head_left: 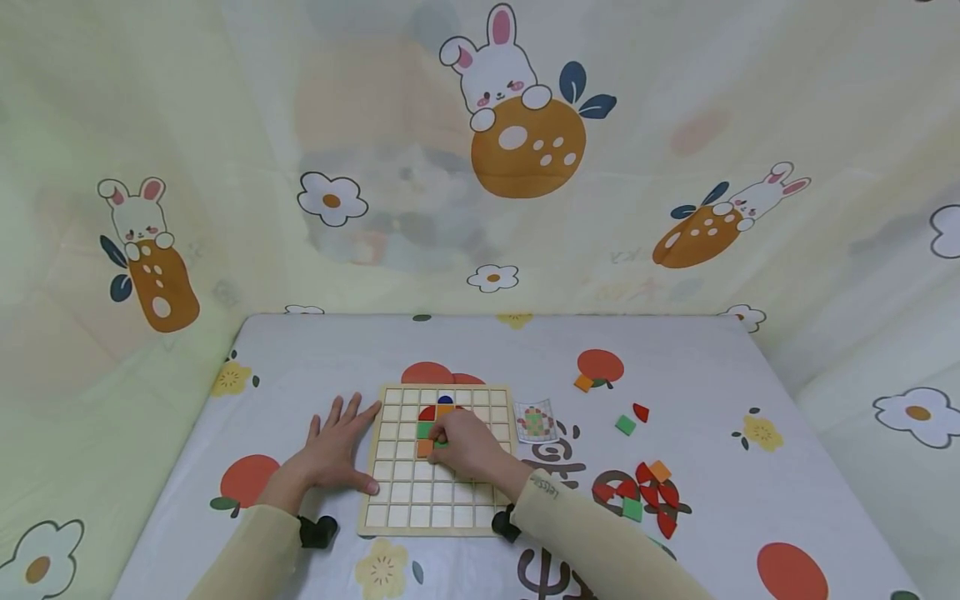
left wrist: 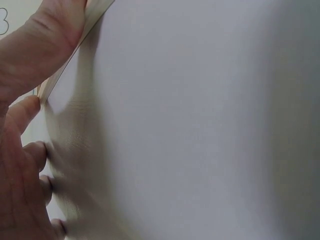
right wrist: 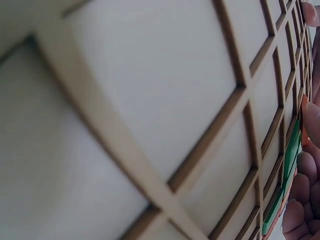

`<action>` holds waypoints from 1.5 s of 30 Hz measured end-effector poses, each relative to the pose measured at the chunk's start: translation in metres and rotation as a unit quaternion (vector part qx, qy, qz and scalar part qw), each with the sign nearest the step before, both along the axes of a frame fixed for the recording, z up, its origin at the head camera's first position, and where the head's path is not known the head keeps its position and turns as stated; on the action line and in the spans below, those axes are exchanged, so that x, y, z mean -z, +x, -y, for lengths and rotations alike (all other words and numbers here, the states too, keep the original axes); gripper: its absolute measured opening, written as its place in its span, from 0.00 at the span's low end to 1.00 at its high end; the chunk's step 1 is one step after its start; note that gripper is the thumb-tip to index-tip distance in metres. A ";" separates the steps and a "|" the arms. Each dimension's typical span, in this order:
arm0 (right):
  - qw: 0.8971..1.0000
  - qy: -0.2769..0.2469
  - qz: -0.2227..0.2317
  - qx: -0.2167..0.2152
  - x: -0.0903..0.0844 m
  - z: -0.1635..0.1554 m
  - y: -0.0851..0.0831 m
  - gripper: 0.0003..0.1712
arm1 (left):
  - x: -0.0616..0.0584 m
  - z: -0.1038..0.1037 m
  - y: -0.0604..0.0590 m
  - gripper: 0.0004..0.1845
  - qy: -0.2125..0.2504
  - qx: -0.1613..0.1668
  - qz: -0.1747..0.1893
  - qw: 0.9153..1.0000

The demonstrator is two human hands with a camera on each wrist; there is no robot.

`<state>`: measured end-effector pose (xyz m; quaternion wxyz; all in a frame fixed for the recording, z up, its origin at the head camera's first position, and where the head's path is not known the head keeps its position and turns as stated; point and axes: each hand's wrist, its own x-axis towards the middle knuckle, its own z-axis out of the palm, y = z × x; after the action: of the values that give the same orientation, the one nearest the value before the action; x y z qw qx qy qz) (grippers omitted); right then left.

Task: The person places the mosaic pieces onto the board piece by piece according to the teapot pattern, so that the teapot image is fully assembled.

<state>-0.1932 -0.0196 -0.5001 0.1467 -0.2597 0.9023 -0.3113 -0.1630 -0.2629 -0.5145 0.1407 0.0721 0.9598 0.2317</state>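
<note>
My left hand (head_left: pixel 333 446) lies with fingers spread at the left side of the wooden grid board (head_left: pixel 397 517). Its thumb and index fingertip touch the board's edge, also seen in the left wrist view. Over the middle of the board, my right hand (head_left: pixel 472 446) has its fingers curled and pinches an orange square tile (head_left: pixel 424 449) at a cell in the grid. Green tiles (head_left: pixel 424 430), another orange square (head_left: pixel 445 410), a red piece (head_left: pixel 427 413) and a blue piece (head_left: pixel 445 400) sit in nearby cells. My right hand partly hides these pieces.
A small pattern card (head_left: pixel 536 422) lies against the board's right side. Farther right are loose red pieces (head_left: pixel 667 525), green squares (head_left: pixel 626 425) and orange squares (head_left: pixel 583 383), several bunched together. The printed tablecloth (head_left: pixel 300 358) meets a hanging cloth behind.
</note>
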 end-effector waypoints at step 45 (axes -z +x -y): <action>0.969 -0.021 -0.012 0.246 -0.006 -0.214 -0.078 0.20 | 0.000 0.000 0.002 0.69 0.000 0.009 0.001 1.000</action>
<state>-0.2707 0.1942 -0.4939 0.0492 -0.0361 0.9334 -0.3537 -0.1614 -0.2629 -0.5149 0.1434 0.0806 0.9591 0.2305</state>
